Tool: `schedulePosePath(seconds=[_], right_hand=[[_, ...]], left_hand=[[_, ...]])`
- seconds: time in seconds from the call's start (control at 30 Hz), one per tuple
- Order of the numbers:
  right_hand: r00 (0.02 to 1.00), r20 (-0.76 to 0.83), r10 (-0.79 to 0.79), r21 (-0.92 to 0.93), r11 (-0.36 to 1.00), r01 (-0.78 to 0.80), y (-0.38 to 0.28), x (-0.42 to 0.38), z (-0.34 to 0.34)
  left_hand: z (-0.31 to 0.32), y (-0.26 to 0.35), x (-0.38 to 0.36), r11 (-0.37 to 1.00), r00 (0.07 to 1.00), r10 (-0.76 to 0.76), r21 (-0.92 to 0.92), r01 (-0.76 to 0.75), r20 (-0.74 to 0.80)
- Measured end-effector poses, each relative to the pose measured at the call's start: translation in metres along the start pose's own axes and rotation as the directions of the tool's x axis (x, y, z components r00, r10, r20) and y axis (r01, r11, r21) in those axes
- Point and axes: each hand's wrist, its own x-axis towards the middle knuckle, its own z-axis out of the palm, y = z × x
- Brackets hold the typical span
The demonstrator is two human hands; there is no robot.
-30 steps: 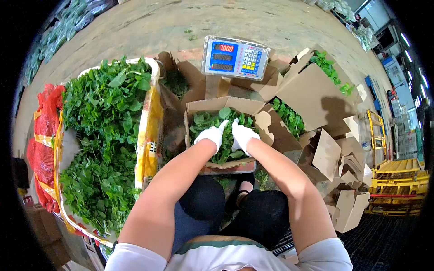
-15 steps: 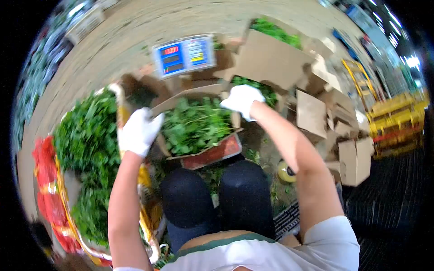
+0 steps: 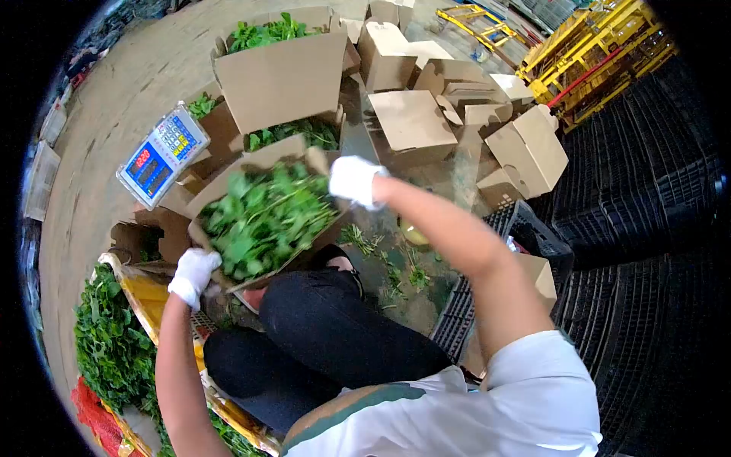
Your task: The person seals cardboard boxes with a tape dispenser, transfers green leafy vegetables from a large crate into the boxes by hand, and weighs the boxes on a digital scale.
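A cardboard box (image 3: 283, 149) full of leafy green stems (image 3: 263, 213) is before my knees. My white-gloved left hand (image 3: 195, 274) is closed on its near left corner. At the right side, my gloved right hand (image 3: 355, 183) is closed on the box edge, its fingertips partly hidden and a little blurred. Just beyond the box's left side stands a digital scale display (image 3: 162, 156) with lit red digits. Part of the red scale base shows under the near edge of the box.
Another box of greens (image 3: 285, 80) stands behind. Several cardboard boxes (image 3: 415, 122) lie to the right, near stacked black crates (image 3: 632, 206) and a yellow metal frame (image 3: 590, 57). Greens fill a yellow-edged container (image 3: 145, 293) at left. Loose stems (image 3: 396, 274) litter the floor.
My view has turned right, so the scale and boxes appear further left. Both hands, which were at the box's sides, now grip it; the box sits tilted and the display digits differ.
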Motion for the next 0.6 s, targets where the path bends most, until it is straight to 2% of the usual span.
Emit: schedulePosePath(seconds=[0.03,0.07,0.1,0.17,0.2,0.23,0.27,0.3,0.33,0.37,0.4,0.43,0.47,0.5,0.53,0.57,0.6], right_hand=[[0.99,0.067,-0.124,-0.309,0.941,0.138,0.022,-0.012,0.004],[1.0,0.0,-0.01,-0.107,0.994,0.01,0.042,-0.031,0.009],[0.992,-0.043,0.12,0.105,0.988,-0.115,0.06,-0.051,0.014],[0.953,-0.037,0.301,0.101,0.95,-0.296,0.072,-0.099,0.012],[0.981,-0.088,0.176,-0.086,0.979,-0.183,0.08,-0.122,0.018],[0.993,-0.109,0.04,-0.276,0.959,-0.069,0.087,-0.145,0.025],[0.96,-0.116,0.256,0.099,0.964,-0.245,0.095,-0.164,0.037],[0.97,-0.1,0.223,-0.032,0.973,-0.227,0.103,-0.178,0.046],[0.978,-0.085,0.19,-0.162,0.966,-0.202,0.11,-0.192,0.056],[0.898,0.038,0.439,0.225,0.871,-0.436,0.108,-0.198,0.052],[0.742,0.158,0.651,0.532,0.577,-0.62,0.105,-0.204,0.046],[0.584,0.282,0.761,0.726,0.228,-0.649,0.099,-0.207,0.046],[0.602,0.274,0.75,0.724,0.251,-0.642,0.109,-0.209,0.076],[0.62,0.266,0.738,0.721,0.275,-0.636,0.118,-0.211,0.105],[0.65,0.209,0.73,0.65,0.393,-0.65,0.108,-0.209,0.103],[0.693,0.155,0.704,0.586,0.499,-0.639,0.097,-0.207,0.103],[0.605,0.259,0.753,0.721,0.266,-0.639,0.089,-0.203,0.123]], left_hand=[[-0.005,0.01,0.014,0.943,0.963,0.27,0.208,-0.26,-0.023],[-0.009,0.029,0.028,0.943,0.951,0.307,0.151,-0.297,-0.046],[-0.012,0.05,0.042,0.937,0.936,0.344,0.096,-0.337,-0.071],[-0.008,0.085,0.07,0.886,0.874,0.461,0.138,-0.443,-0.154],[-0.021,0.122,0.078,0.975,0.981,0.187,-0.117,-0.191,-0.047],[-0.035,0.15,0.086,0.939,0.989,-0.072,-0.325,0.111,0.128],[-0.011,0.141,0.112,0.954,0.978,0.197,-0.245,-0.175,0.07],[-0.034,0.175,0.111,0.856,0.961,-0.025,-0.49,0.163,0.276],[-0.027,0.186,0.121,0.796,0.951,0.003,-0.577,0.186,0.31],[-0.018,0.194,0.132,0.727,0.94,0.032,-0.653,0.212,0.341],[-0.011,0.201,0.143,0.798,0.936,0.085,-0.585,0.142,0.342],[-0.005,0.206,0.152,0.857,0.928,0.135,-0.51,0.067,0.348],[-0.003,0.214,0.159,0.93,0.94,0.149,-0.366,-0.027,0.307],[-0.011,0.226,0.155,0.821,0.887,0.0,-0.506,0.264,0.463],[0.006,0.212,0.166,0.957,0.922,0.202,-0.268,-0.114,0.329],[0.024,0.197,0.177,0.89,0.865,0.429,0.044,-0.454,0.258],[0.019,0.199,0.174,0.953,0.917,0.294,-0.009,-0.303,0.269]])
